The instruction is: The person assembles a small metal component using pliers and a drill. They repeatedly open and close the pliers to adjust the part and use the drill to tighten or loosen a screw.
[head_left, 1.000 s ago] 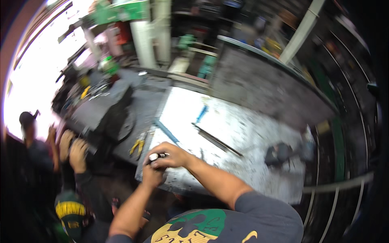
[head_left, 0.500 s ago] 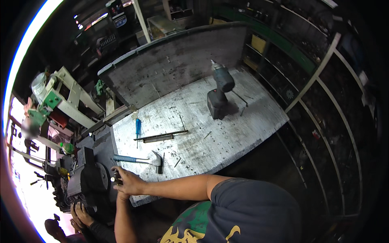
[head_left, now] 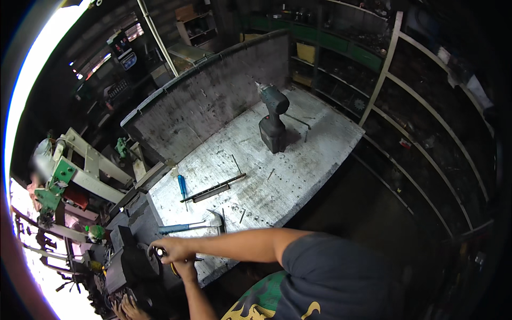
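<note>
Tool (head_left: 160, 252), dark with shiny round end, near left, inside curled right hand (head_left: 174, 249); left hand (head_left: 185, 268) below, grip unclear; slack hold could drop it.

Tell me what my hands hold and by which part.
Your right hand holds a dark object close to its shiny round end. What your left hand grips, if anything, cannot be told.

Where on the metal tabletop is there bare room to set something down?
The right end of the tabletop, between the rod beside the drill and the right corner; another patch, specks aside, between drill and near edge. The left end is crowded: screwdriver, dark bar and hammer lie close together, with the right hand and forearm at the near-left corner.
</note>
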The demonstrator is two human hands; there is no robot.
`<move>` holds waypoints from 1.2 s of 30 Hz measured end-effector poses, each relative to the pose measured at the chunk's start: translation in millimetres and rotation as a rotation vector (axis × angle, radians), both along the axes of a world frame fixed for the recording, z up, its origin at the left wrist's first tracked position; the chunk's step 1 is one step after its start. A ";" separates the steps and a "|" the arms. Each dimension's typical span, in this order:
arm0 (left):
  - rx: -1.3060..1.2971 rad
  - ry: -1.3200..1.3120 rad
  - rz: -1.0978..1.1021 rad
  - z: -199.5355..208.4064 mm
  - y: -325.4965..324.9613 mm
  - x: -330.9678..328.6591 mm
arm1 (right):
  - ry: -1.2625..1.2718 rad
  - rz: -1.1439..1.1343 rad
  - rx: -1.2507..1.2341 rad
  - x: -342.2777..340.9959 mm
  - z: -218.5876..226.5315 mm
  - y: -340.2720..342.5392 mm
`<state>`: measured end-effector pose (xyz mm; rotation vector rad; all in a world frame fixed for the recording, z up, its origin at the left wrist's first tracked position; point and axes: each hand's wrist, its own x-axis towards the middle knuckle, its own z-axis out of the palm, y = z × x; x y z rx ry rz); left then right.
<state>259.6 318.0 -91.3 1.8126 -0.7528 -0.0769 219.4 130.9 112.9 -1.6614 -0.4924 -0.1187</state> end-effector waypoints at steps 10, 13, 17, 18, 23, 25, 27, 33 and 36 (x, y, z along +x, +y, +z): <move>-0.133 0.469 -0.122 35.7 -8.1 -6.8 | 0.170 -0.052 0.152 18.7 -36.0 23.8; -0.160 0.078 0.275 56.3 -28.7 -61.3 | 0.112 0.563 0.065 45.2 -31.2 3.3; -0.178 0.494 -0.155 71.6 -9.4 -29.1 | 0.305 0.043 0.129 -6.9 -1.5 24.8; -0.114 0.454 -0.250 66.3 -2.4 -20.1 | 0.161 -0.343 -0.124 -26.8 7.0 38.7; -0.087 0.366 -0.006 14.4 13.7 -29.3 | 0.109 -0.622 -0.027 -50.0 7.3 64.8; -0.155 0.301 0.157 6.9 1.6 -64.3 | -0.010 -0.228 -0.031 -16.0 -12.3 49.3; -0.197 0.283 0.361 15.4 -20.9 -106.3 | -0.186 0.422 0.050 9.2 -33.6 36.9; 0.163 0.353 0.249 121.3 -52.2 -137.7 | -0.013 0.769 -0.030 -22.0 -36.5 19.8; 0.257 0.169 0.072 154.6 -47.0 -114.1 | -0.046 0.424 0.004 -27.0 -1.1 -16.7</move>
